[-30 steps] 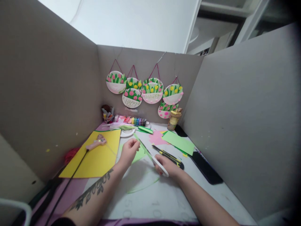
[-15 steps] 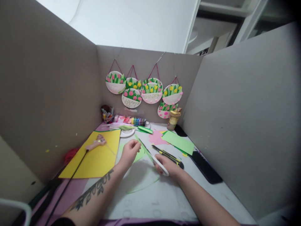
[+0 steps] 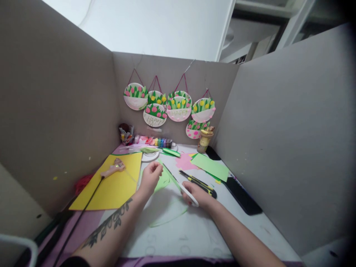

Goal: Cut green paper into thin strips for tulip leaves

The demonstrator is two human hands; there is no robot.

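My right hand (image 3: 196, 193) is closed round the white handles of a pair of scissors (image 3: 191, 196). Their blades point away from me and to the left. Along the blades runs a narrow light green paper strip (image 3: 174, 179); whether the right fingers also pinch it I cannot tell. My left hand (image 3: 151, 176) is held just left of the blade tips, its fingers pinched together. Whatever lies between those fingers is hidden. Below the hands, a light green paper piece (image 3: 161, 182) and a thin curved green offcut (image 3: 169, 222) rest on the white mat (image 3: 167, 243).
On the left, a glue gun (image 3: 113, 168) with a cord lies on yellow sheets (image 3: 119, 193). Right of my hands are a black-and-yellow cutter (image 3: 198, 183), green paper (image 3: 211, 167) and a black phone (image 3: 244, 196). Decorated paper plates (image 3: 179, 107) hang on the back panel (image 3: 222, 79).
My left hand has shifted slightly left and away from the scissor blades, and more of the blade tips and green paper shows. My right hand stays nearly still with the scissors.
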